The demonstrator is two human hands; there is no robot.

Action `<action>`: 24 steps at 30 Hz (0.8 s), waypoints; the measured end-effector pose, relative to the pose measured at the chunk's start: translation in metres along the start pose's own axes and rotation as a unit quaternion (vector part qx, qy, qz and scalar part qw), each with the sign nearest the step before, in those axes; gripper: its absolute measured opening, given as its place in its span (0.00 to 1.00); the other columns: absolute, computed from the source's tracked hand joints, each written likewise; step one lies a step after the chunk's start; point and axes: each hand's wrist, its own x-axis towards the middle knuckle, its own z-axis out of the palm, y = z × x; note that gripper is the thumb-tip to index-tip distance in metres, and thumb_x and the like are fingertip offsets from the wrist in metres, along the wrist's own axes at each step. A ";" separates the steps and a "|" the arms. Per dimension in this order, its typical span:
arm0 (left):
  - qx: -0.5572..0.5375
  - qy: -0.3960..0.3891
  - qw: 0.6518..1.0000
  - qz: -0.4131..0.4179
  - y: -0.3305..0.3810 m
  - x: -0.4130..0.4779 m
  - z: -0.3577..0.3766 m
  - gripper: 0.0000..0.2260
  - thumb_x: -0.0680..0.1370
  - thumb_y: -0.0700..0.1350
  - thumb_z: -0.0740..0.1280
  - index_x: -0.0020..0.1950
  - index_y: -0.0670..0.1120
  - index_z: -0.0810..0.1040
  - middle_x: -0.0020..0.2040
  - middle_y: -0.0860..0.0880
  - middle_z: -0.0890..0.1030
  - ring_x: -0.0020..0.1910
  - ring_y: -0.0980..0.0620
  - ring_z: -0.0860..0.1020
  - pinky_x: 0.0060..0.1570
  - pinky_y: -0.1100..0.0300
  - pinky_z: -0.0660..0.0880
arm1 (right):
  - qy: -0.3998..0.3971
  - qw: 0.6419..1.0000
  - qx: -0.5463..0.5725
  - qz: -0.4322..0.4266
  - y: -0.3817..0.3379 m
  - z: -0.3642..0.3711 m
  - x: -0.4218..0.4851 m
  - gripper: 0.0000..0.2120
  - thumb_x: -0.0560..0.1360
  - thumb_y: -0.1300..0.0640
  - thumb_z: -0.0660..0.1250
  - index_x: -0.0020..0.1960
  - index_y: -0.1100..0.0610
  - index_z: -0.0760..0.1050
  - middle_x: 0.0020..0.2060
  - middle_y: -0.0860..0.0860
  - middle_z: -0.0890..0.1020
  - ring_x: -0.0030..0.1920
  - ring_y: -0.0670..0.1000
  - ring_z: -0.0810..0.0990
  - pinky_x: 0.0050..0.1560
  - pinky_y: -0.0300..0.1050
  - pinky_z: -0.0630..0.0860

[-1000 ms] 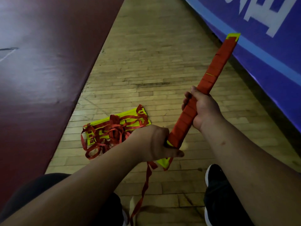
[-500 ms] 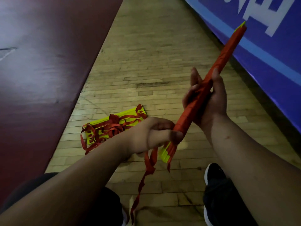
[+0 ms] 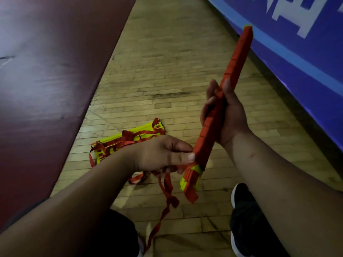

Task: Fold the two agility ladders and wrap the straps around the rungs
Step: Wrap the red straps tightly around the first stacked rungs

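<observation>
While the right hand (image 3: 232,115) grasps mid-length the first ladder's rung stack (image 3: 239,58), strap-wound almost to its lower end, the left hand (image 3: 163,154) pinches the loose strap tail (image 3: 168,188) there; the second ladder (image 3: 144,130) lies on the floorboards (image 3: 167,62) beyond, rungs gathered, straps yet to wrap.

Looking down on a pale plank floor (image 3: 167,71), boards lying crosswise, showing dark scuffs near the middle. Bordering that floor on the left: a maroon surface (image 3: 46,80), catching a dull sheen. Flanking the floor on the right: a blue banner (image 3: 315,86), carrying a light-blue stripe (image 3: 297,59) and white lettering (image 3: 306,25). Noting dim light overall.
</observation>
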 end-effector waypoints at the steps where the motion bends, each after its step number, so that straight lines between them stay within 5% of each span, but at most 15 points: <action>1: 0.010 0.007 1.000 -0.005 -0.001 0.000 -0.001 0.23 0.82 0.66 0.68 0.53 0.45 0.84 0.39 0.49 0.80 0.33 0.50 0.74 0.35 0.55 0.71 | 0.015 1.000 -0.007 0.003 0.000 0.000 0.000 0.13 0.86 0.43 0.66 0.58 0.52 0.81 0.47 0.47 0.88 0.35 0.41 0.84 0.37 0.39 0.82; 3: 0.025 0.015 1.000 -0.011 -0.004 0.000 -0.002 0.18 0.86 0.59 0.66 0.53 0.46 0.84 0.39 0.48 0.80 0.32 0.52 0.74 0.34 0.59 0.72 | 0.046 0.999 -0.020 0.008 0.001 0.000 0.002 0.12 0.85 0.44 0.68 0.56 0.53 0.81 0.46 0.49 0.88 0.35 0.42 0.83 0.36 0.38 0.82; 5: 0.041 0.021 0.999 -0.018 -0.003 -0.002 -0.004 0.13 0.87 0.57 0.64 0.48 0.58 0.85 0.38 0.49 0.81 0.32 0.52 0.75 0.35 0.59 0.72 | 0.075 0.996 -0.038 0.006 0.002 -0.001 0.004 0.12 0.85 0.46 0.69 0.54 0.54 0.82 0.45 0.50 0.88 0.35 0.43 0.83 0.35 0.38 0.82; 8: 0.076 0.046 0.996 -0.033 -0.002 -0.002 -0.006 0.16 0.88 0.55 0.64 0.42 0.64 0.83 0.39 0.47 0.84 0.33 0.49 0.76 0.36 0.57 0.74 | 0.113 0.991 -0.070 -0.002 0.005 -0.004 0.008 0.11 0.84 0.47 0.71 0.53 0.55 0.81 0.43 0.51 0.87 0.34 0.45 0.83 0.35 0.39 0.82; 19: 0.247 0.114 0.950 -0.153 -0.014 0.008 -0.004 0.14 0.87 0.54 0.66 0.47 0.49 0.85 0.40 0.48 0.87 0.39 0.47 0.87 0.43 0.55 0.84 | 0.190 0.955 -0.225 -0.016 0.020 -0.019 0.022 0.12 0.86 0.54 0.68 0.67 0.57 0.78 0.43 0.53 0.88 0.40 0.49 0.86 0.45 0.49 0.85; 24: 0.317 0.127 0.928 -0.149 -0.014 0.010 -0.005 0.12 0.87 0.54 0.65 0.45 0.56 0.81 0.39 0.54 0.83 0.40 0.55 0.82 0.42 0.58 0.76 | 0.212 0.944 -0.252 -0.037 0.024 -0.020 0.030 0.10 0.87 0.54 0.67 0.66 0.56 0.78 0.41 0.51 0.84 0.39 0.48 0.84 0.47 0.52 0.85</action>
